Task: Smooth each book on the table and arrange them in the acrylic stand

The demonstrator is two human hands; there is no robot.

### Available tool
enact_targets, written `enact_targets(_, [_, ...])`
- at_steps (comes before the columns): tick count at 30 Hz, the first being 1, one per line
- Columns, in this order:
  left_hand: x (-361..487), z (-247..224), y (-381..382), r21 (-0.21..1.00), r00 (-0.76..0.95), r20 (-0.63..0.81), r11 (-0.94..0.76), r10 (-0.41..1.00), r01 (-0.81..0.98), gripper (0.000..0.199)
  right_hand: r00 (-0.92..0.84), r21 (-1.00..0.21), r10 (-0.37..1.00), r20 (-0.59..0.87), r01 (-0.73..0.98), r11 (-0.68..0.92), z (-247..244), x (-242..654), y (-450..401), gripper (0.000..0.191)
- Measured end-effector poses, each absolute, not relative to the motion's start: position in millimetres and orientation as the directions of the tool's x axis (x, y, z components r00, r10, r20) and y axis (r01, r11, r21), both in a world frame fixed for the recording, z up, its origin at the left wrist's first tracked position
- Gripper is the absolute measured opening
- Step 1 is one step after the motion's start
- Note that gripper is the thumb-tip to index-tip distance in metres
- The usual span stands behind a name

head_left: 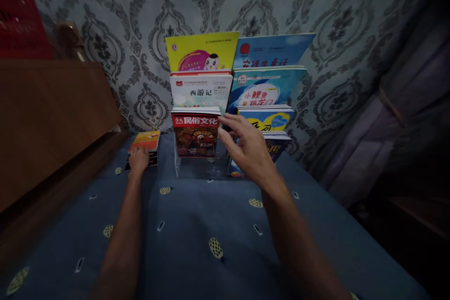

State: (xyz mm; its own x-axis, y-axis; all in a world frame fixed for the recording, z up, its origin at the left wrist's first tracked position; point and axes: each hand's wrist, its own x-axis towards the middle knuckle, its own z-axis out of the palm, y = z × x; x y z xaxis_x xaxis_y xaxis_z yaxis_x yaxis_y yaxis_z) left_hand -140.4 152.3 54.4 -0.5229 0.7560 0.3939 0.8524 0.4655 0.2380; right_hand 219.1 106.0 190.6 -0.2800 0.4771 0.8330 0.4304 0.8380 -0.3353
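Note:
My left hand (139,160) is on a small stack of books at the left, its fingers bent over the orange book (146,139) on top. Darker books (153,157) show beneath it. My right hand (248,147) hovers by the right edge of a red-and-brown book (197,136), thumb and fingers apart, with nothing visible in its grasp. That book stands in the front left of a clear tiered rack (204,168). Behind it rise a white book (201,90) and a yellow book (203,51). My right hand partly hides the front books in the right column.
The right column holds a blue book (274,50), a teal book (267,85), a blue-and-yellow book (270,119) and a dark book (277,145). A wooden cabinet (52,117) with a red basket (21,18) stands left. Patterned blue cloth (190,225) covers the surface. A curtain (379,126) hangs right.

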Motion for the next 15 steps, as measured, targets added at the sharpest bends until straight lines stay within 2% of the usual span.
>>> enact_targets(3, [-132.3,37.0,156.8,0.180,-0.490,0.366,0.456,0.791,0.871,0.041,-0.371,-0.313,0.466,0.803,0.403,0.860,195.8,219.7,96.5,0.030])
enact_targets(6, [-126.3,31.2,161.8,0.109,-0.427,0.358,0.417,0.830,0.902,0.041,-0.542,-0.257,0.445,0.713,0.388,0.885,196.5,206.4,81.5,0.030])
enact_targets(10, [-124.9,35.5,172.8,-0.001,-0.327,0.328,0.346,0.886,0.938,0.041,-0.847,-0.097,0.373,0.379,0.364,0.926,170.0,164.5,55.3,0.023])
enact_targets(12, [-128.1,39.7,180.5,-0.055,-0.295,0.293,0.324,0.910,0.945,0.042,-0.929,-0.049,0.300,0.217,0.296,0.954,143.0,141.6,44.0,0.020])
enact_targets(13, [-130.5,42.1,184.8,-0.083,-0.279,0.270,0.311,0.922,0.947,0.043,-0.952,-0.037,0.262,0.156,0.259,0.965,127.9,131.8,39.3,0.019])
enact_targets(15, [-136.5,46.9,194.2,-0.136,-0.244,0.222,0.277,0.944,0.951,0.042,-0.966,-0.011,0.226,0.124,0.227,0.974,98.9,117.0,32.0,0.014])
